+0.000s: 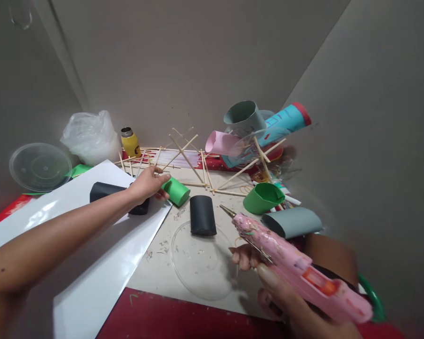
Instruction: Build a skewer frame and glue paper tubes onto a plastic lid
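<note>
My left hand [149, 183] reaches over a white glossy sheet [92, 263] and has its fingers closed on the left end of a green paper tube [178, 192] lying on its side. A pink hot glue gun [275, 242] is in my right hand [282, 292], its metal nozzle pointing up and left. Between the hands a black paper tube [202, 215] rests by a clear round plastic lid [183, 278]. Under my left forearm lies another black tube [104, 192], partly hidden.
Frames of thin wooden sticks [187, 157] stand behind. On the right are another green tube [259, 200], a grey tube [300, 222] and a blue roll [286, 122]. A yellow bottle [130, 143], a plastic bag [92, 136] and a clear lid [40, 167] are back left.
</note>
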### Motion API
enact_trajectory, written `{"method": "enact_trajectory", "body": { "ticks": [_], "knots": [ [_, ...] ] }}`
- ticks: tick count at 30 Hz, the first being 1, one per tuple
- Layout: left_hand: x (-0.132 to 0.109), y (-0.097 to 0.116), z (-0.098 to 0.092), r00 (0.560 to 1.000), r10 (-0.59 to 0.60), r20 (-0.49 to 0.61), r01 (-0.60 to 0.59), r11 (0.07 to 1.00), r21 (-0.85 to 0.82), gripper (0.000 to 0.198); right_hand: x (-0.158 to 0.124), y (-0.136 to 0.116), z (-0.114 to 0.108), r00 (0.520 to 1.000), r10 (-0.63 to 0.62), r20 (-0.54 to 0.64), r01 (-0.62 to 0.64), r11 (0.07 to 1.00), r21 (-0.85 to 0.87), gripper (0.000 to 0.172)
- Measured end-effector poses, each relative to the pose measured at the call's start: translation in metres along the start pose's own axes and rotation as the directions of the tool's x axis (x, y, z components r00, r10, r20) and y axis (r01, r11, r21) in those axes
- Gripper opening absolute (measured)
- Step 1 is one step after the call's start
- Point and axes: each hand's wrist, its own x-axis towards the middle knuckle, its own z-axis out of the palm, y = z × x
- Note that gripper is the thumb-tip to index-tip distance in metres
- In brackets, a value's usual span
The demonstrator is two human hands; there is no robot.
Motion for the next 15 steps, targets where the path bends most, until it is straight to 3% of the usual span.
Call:
{"method": "enact_trajectory", "body": {
  "ticks": [3,7,11,15],
  "knots": [
    [-0.001,0.000,0.008,0.990,-0.138,0.023,0.139,0.986,-0.092,0.028,0.006,-0.011,0.006,0.998,-0.023,0.059,0.022,1.000,0.021,0.026],
    [0.000,0.001,0.019,0.988,-0.154,0.008,0.154,0.983,-0.100,0.010,0.010,-0.016,0.006,0.990,-0.056,0.127,0.054,0.998,0.026,0.032],
    [-0.009,0.012,0.013,0.994,-0.099,-0.051,0.092,0.987,-0.128,0.016,0.005,-0.010,0.004,0.998,-0.041,0.052,0.037,0.996,0.076,0.042],
    [-0.038,0.024,-0.009,0.989,0.085,-0.120,-0.108,0.973,-0.202,0.012,0.003,-0.005,-0.001,0.996,-0.045,0.077,0.040,0.997,0.060,0.044]
  ]
}}
